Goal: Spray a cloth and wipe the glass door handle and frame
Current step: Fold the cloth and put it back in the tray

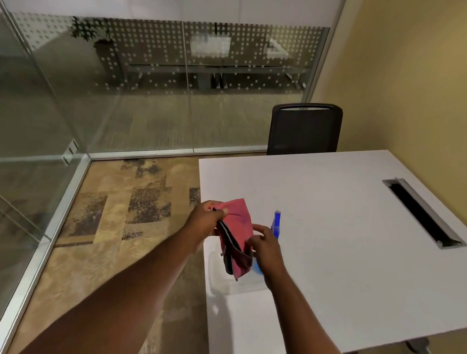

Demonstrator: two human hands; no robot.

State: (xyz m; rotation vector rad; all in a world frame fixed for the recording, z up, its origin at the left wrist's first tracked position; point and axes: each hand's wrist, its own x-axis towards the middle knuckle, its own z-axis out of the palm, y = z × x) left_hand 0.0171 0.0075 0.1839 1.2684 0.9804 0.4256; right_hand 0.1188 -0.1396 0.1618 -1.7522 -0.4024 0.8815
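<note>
Two grips on pink cloth (238,219) over worktop (333,240) corner — left grip (205,219) pinches top edge, right grip (267,248) pinches lower fold, likely spreading it for spraying. Blue spray bottle (277,219) on worktop just behind my right grip, partly hidden.

A white counter (361,242) stands against a yellow wall (430,80), with a long dark cable slot (422,212) set in its top. A black chair (304,129) sits at its far end. Patchy tan carpet (140,211) covers the floor.
</note>
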